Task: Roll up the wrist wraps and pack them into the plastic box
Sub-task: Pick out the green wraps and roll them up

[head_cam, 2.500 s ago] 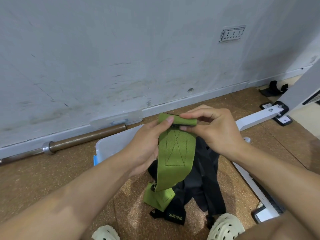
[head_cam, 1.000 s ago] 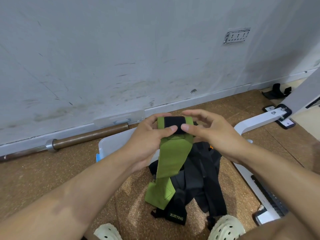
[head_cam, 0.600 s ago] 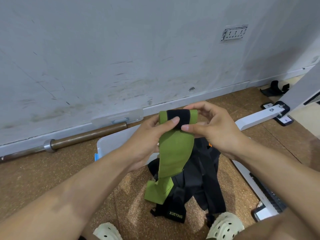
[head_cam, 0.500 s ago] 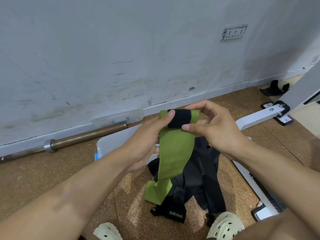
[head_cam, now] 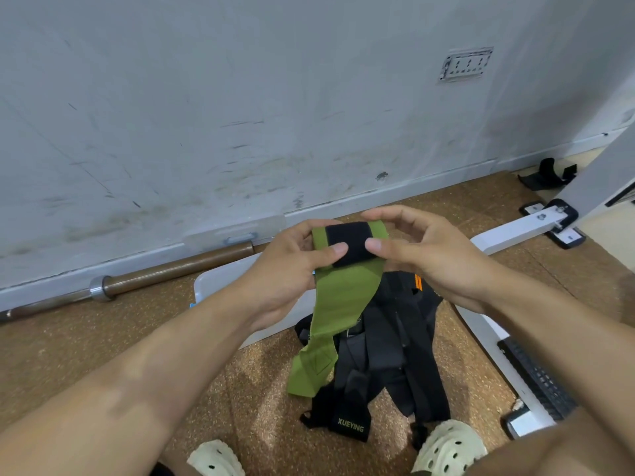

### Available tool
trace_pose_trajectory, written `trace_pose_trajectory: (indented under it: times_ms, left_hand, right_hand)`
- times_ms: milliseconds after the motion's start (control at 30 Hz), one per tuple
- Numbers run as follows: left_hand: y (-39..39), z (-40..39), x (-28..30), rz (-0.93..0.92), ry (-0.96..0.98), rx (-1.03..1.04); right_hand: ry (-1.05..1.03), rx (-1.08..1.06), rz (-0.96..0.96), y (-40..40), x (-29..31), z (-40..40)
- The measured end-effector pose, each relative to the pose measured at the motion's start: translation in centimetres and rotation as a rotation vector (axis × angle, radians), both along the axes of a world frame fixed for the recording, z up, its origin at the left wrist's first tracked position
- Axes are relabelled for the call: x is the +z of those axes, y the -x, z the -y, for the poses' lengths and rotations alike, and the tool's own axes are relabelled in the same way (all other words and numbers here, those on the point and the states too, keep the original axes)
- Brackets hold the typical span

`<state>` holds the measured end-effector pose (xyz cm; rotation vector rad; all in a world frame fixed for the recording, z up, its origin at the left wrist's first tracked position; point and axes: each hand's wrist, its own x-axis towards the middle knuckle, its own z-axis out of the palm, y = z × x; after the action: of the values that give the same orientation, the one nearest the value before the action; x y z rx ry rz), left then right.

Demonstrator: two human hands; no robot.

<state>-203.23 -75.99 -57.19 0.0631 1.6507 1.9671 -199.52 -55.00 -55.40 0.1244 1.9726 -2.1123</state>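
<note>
Pinching the green wrist wrap's (head_cam: 343, 286) rolled top from either side, left hand (head_cam: 292, 269) and right hand (head_cam: 433, 259) keep the coil tight while its tail hangs free.

Hands: two, left hand (head_cam: 281, 273) and right hand (head_cam: 429, 255)
Green wrist wrap (head_cam: 338, 297): one, partly rolled
Black wraps (head_cam: 388, 359): a heap on the floor, number cannot be told
Plastic box (head_cam: 220, 280): one
Barbell (head_cam: 165, 273): one
Pale clogs: two, left clog (head_cam: 214, 458), right clog (head_cam: 448, 444)
Wall socket (head_cam: 466, 64): one
White frame bar (head_cam: 522, 228): one
</note>
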Motion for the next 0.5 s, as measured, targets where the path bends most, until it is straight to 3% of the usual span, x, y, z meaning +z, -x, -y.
trace_pose_trajectory:
  times_ms: [200, 500]
  left_hand:
    - [-0.1, 0.1, -0.2, 0.011, -0.099, -0.068]
    - [-0.5, -0.5, -0.5, 0.044, -0.162, -0.006]
  right_hand:
    - [0.126, 0.138, 0.142, 0.2, 0.2, -0.5]
    - [-0.039, -0.051, -0.066, 0.0, -1.2, 0.6]
